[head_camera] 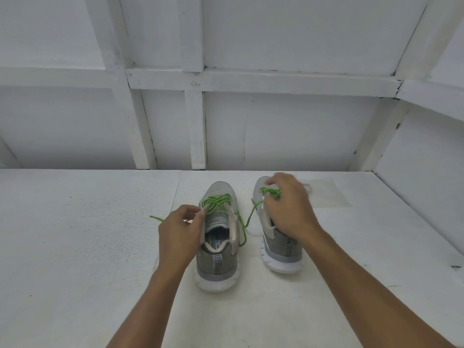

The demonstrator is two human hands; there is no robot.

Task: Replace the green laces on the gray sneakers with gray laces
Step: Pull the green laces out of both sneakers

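Nearest, the left sneaker (217,267) and right sneaker (281,254) stand heel-first on the worktop (88,247). The left hand (179,232), at the left sneaker's 9 o'clock, grips its eyelet edge, probably to steady it. Farther off, at 1 o'clock, the right hand (288,209) pinches the right sneaker's green lace (270,192), apparently to loosen it.

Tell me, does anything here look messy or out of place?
Only the green laces look untidy: undone, their loose ends trailing over the white table beside and between the two gray sneakers. Nothing looks spilled or broken.
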